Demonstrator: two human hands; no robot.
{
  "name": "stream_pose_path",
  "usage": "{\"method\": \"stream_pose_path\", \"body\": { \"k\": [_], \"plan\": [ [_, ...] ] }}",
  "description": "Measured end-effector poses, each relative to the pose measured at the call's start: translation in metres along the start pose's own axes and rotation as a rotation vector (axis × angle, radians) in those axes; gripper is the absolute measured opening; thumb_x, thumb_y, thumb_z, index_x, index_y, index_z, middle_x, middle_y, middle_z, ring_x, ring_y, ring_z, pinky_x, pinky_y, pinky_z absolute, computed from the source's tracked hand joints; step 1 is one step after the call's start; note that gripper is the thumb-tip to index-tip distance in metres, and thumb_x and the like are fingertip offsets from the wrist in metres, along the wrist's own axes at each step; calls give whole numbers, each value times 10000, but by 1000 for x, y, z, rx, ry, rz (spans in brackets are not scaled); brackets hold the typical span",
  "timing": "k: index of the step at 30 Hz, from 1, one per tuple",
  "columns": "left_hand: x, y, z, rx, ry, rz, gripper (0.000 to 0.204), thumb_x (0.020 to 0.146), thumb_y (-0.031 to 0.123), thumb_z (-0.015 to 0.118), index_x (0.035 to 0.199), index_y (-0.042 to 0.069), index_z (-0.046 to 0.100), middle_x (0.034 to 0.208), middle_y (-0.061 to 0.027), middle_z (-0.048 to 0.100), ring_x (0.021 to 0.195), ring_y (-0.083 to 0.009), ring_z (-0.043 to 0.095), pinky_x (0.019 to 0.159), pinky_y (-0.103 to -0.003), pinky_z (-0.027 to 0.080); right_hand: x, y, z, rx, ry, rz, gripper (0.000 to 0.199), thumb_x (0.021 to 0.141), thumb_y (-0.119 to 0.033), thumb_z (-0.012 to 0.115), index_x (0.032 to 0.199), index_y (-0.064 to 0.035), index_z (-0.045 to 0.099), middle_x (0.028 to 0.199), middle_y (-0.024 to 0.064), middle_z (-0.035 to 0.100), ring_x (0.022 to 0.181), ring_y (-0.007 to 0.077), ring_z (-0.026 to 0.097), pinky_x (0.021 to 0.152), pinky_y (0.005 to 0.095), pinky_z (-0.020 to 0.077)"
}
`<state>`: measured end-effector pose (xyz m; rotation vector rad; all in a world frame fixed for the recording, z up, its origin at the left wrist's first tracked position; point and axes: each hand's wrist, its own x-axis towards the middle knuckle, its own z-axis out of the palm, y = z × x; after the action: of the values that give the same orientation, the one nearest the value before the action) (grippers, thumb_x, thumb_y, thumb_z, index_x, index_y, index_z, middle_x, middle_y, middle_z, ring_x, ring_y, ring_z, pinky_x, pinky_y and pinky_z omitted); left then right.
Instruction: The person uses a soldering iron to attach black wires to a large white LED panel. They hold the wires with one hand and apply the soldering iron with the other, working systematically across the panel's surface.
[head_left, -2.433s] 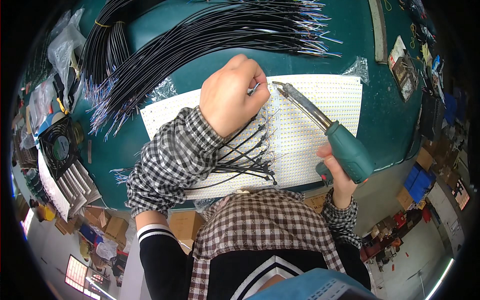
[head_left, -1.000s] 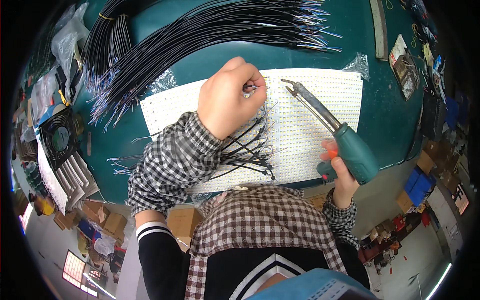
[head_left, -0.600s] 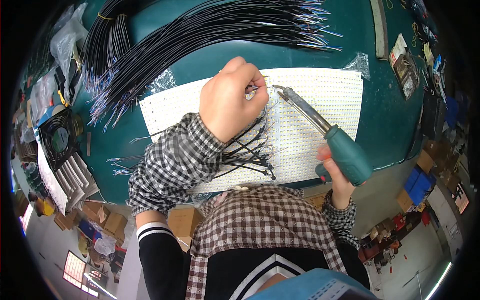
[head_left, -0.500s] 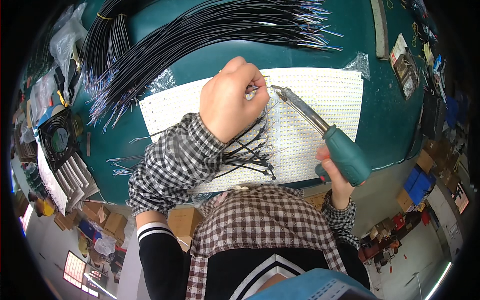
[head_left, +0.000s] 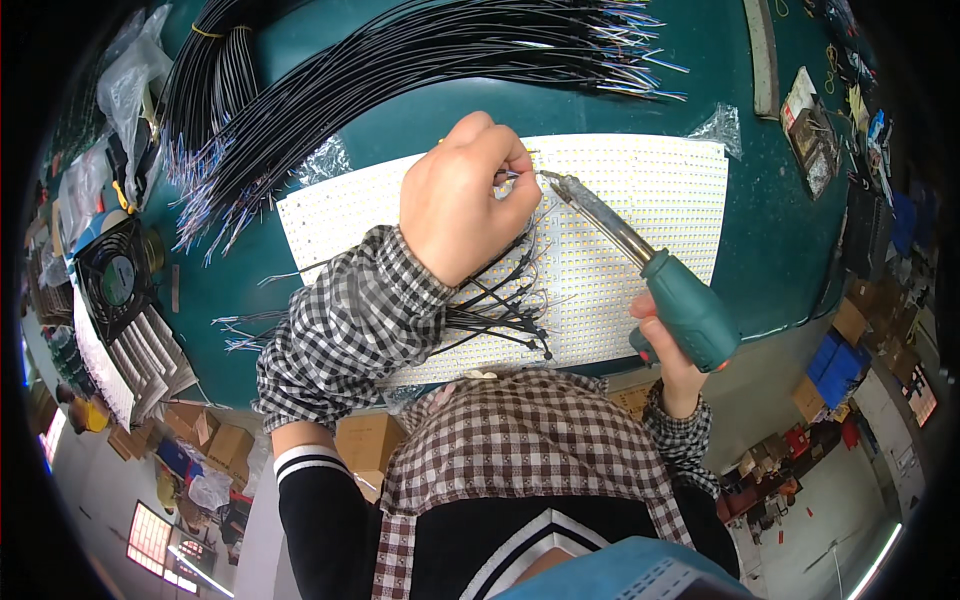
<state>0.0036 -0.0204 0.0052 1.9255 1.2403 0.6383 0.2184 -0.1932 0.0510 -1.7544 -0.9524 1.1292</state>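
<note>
A white LED board sheet point(head_left: 640, 220) lies on the green table, covered in rows of small yellowish chips. My left hand point(head_left: 470, 190) is closed in a pinch over its middle, with the end of a thin wire point(head_left: 510, 176) between thumb and forefinger. In my right hand point(head_left: 668, 345) is a green-handled soldering iron point(head_left: 688, 310). Its tip reaches up-left to the board, right beside the pinched wire end; whether they touch I cannot tell. Several short black cables point(head_left: 490, 318) run across the board below my left hand, their stripped ends out to the left past my sleeve.
Long bundles of black cable point(head_left: 400, 65) with frayed coloured ends lie across the back of the table point(head_left: 790, 250). A small black fan point(head_left: 115, 278) stands at the left edge. Back right is a soldering-iron holder or tin point(head_left: 810, 140). Clear plastic scraps point(head_left: 716, 130) lie near the board.
The soldering iron's handle has shifted very slightly up and left in my right hand. My left hand holds its place and its pinch.
</note>
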Motion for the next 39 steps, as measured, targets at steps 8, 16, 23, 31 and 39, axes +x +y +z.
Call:
{"method": "stream_pose_path", "body": {
  "k": [8,16,23,31,39],
  "plan": [
    [0,-1,1,-3,29,34,91,743,8,700,766,38,617,743,-56,544,598,-167,541,563,-286,454,0,7,-4,9,-13,-99,515,759,18,811,1220,90,593,939,142,734,858,195,718,800,330,582],
    [-3,1,0,1,4,1,115,762,73,717,816,64,616,789,-98,587,700,-297,624,633,-397,507,-3,7,-4,50,5,-54,465,772,19,796,1190,89,603,940,149,736,871,208,721,799,334,584],
    [-40,21,-25,115,40,176,157,845,109,729,927,32,619,836,-128,625,749,-309,643,639,-380,519,-3,-1,-5,72,58,-46,246,825,12,744,1054,64,670,914,136,728,824,198,700,748,334,569],
    [-41,18,-19,-54,-203,-109,173,816,79,756,961,33,673,799,-87,689,715,-203,701,653,-306,559,-3,1,-6,133,58,-162,211,874,-53,691,1037,78,665,909,159,708,793,234,693,721,360,579],
    [-28,13,-25,-10,-89,-37,110,819,22,657,929,19,660,898,-119,608,717,-247,673,659,-351,559,-5,8,-10,258,79,-169,281,874,-20,702,1117,101,630,940,178,698,839,261,700,728,394,631]
  ]
}}
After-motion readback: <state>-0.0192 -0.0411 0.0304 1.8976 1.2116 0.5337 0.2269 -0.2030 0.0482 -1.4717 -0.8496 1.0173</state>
